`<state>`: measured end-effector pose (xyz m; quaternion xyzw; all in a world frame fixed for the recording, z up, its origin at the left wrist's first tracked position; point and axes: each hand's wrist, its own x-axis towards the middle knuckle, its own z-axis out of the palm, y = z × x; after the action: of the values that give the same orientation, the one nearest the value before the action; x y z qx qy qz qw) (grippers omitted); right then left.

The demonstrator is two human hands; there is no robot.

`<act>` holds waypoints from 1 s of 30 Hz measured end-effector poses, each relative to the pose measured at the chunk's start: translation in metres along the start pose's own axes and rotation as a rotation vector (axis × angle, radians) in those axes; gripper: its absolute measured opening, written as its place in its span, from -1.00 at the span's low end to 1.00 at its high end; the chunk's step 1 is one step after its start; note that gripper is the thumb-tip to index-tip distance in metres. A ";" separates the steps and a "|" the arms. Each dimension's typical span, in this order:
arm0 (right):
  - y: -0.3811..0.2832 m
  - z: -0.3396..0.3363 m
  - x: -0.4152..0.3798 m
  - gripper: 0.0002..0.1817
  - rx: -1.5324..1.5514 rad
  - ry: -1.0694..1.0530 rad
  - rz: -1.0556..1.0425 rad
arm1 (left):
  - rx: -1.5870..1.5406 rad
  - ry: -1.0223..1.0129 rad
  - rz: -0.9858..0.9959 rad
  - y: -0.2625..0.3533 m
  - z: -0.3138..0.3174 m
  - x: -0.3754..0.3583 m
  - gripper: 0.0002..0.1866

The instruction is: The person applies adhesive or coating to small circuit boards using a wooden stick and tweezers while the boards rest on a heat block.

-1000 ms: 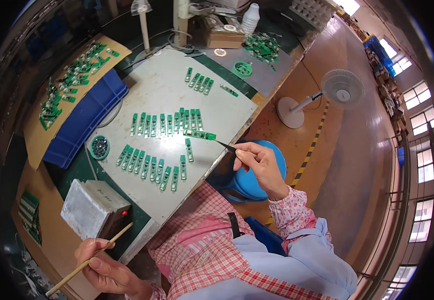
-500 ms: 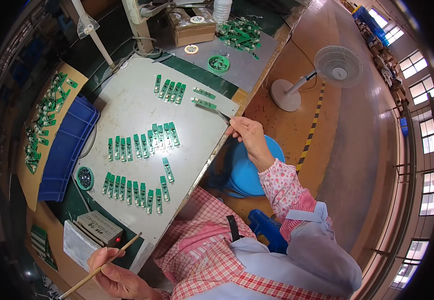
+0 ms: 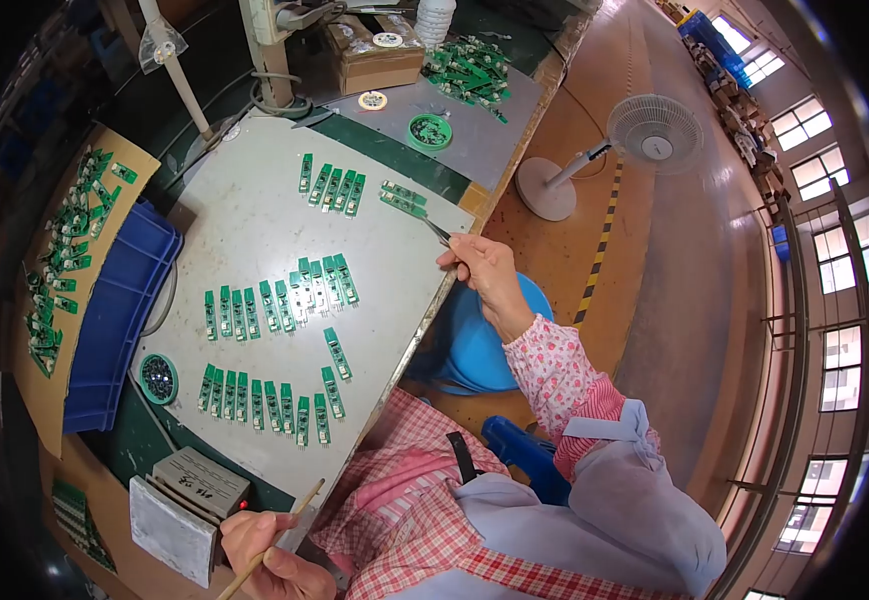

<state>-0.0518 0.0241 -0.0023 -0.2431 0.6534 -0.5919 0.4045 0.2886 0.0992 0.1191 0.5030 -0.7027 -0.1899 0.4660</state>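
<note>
R hand (image 3: 490,274): fingers (image 3: 461,247) closed in a tight pinch on thin dark tweezers (image 3: 437,231). Tips at R end of a board (image 3: 400,204), far right on the surface (image 3: 264,235), close to its edge; can't tell if they grip it or just touch. L hand (image 3: 272,556): fingers curled shut round a slim wooden stick (image 3: 304,504), near side, well apart from board.

Board: flat narrow green strip, small comps on top. Prob v. light, stiff, a bit slick vs tweezer tips. Best hold = bare end or long edges; comps look fragile, don't press.

2nd board (image 3: 403,189) just beside it, far side. More strips (image 3: 283,305) in rows, mid + near. Surface = smooth pale grey sheet. Left: round dish w/ green rim (image 3: 158,401), then blue plastic bin (image 3: 119,320). Near left: dull grey metal box (image 3: 201,477).
</note>
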 end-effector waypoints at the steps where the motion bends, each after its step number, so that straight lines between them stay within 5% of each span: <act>1: 0.001 0.000 0.000 -0.67 -0.008 -0.003 0.000 | -0.010 0.013 0.041 0.000 0.001 0.003 -0.71; 24: -0.013 -0.026 -0.005 -0.66 -0.181 -0.090 0.051 | -0.003 0.011 0.194 0.003 0.017 0.007 -0.68; 30: 0.010 -0.023 0.015 -0.80 -0.319 0.074 -0.321 | -0.025 -0.094 0.216 0.004 0.034 0.009 -0.71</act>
<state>-0.0769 0.0274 -0.0162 -0.3828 0.7059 -0.5465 0.2377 0.2566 0.0859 0.1097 0.4090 -0.7715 -0.1704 0.4566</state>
